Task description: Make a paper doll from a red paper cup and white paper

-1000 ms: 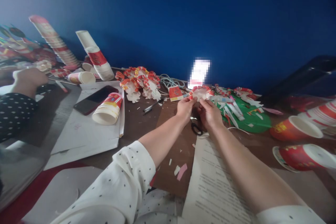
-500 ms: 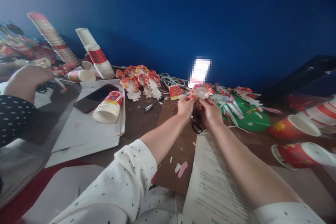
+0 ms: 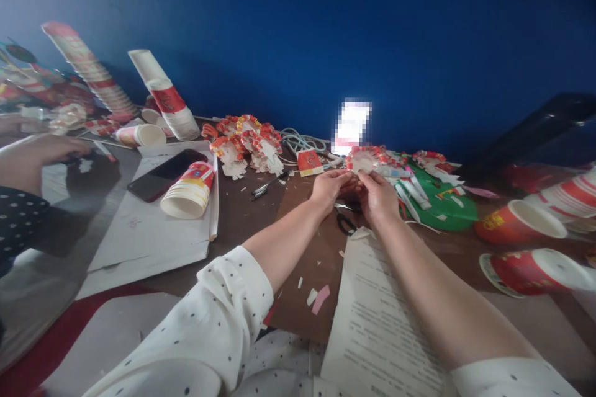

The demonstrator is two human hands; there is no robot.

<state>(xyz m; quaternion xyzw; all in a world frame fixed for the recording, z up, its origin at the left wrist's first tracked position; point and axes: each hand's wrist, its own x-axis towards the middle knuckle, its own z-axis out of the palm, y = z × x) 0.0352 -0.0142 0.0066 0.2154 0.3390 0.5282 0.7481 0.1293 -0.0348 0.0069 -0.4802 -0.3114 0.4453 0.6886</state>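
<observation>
Apparently to spare its curled red rim, the left hand [image 3: 333,188] and right hand [image 3: 379,198], close together, pinch the paper cutout [image 3: 363,162] at its pale lower edge; it sits before the bright screen [image 3: 352,126]; scissors [image 3: 341,227] lie below, presumably for easy reach.

black phone [image 3: 161,178] just chilling on white papers [image 3: 149,236], left side of the table [image 3: 235,223] | tall cup stack [image 3: 95,74] back there by the table's back edge, toward the left corner | pen [image 3: 267,187] lying mid-table | pale cable [image 3: 298,138] kinda bunched near the back edge, blue wall [image 3: 261,31] behind | printed sheet [image 3: 367,322] running toward the front edge | orange-red cup [image 3: 498,223] toward the right edge
</observation>
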